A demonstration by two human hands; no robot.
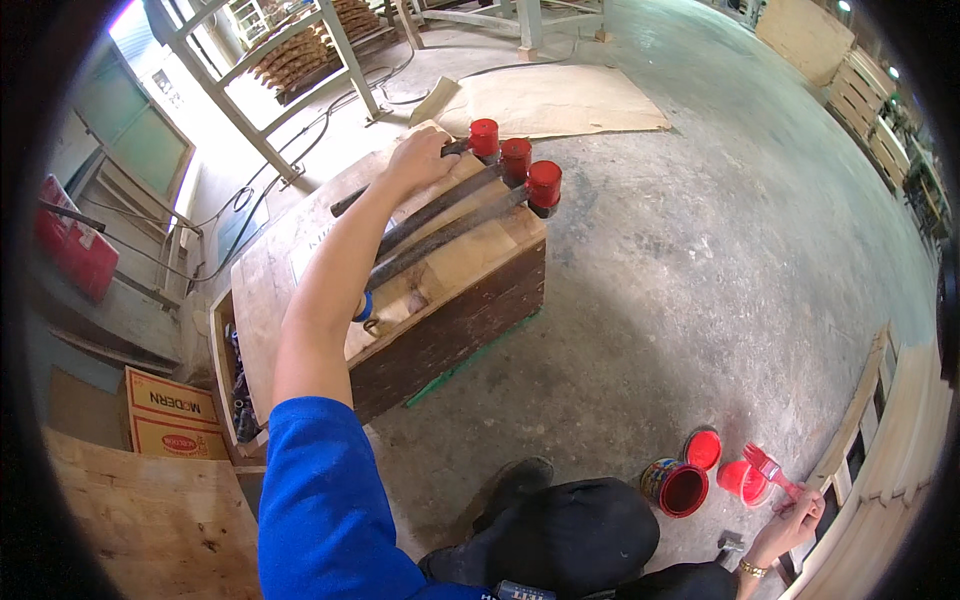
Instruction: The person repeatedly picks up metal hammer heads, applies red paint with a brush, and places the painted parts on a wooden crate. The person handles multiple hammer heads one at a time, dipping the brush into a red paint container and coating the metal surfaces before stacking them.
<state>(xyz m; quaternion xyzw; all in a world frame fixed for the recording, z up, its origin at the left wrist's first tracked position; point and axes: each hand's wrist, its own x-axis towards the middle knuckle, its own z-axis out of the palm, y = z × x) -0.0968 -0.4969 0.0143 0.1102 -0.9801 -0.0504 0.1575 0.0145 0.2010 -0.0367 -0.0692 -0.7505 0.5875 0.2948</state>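
Observation:
My left hand (420, 162) is closed round the dark handle of the farthest of three hammers (484, 136), near its red head. The middle hammer (516, 160) and the nearest hammer (543, 186) lie alongside, their red heads jutting past the edge of a wooden chest top (500, 240). At the lower right, my right hand (795, 520) grips a paintbrush (768, 467), its bristles coated in red. The brush is over or beside a small tub of red paint (742, 483); contact cannot be made out. Beside it stand an open paint can (680, 490) and a red-coated lid (703, 450).
A small metal piece (730, 543) lies on the floor near my right wrist. Long boards (880, 500) line the right side. Beyond the chest lies a brown sheet (560, 100); cardboard boxes (170, 415) stand at the left. Cables (240, 200) run beside a metal frame (250, 130).

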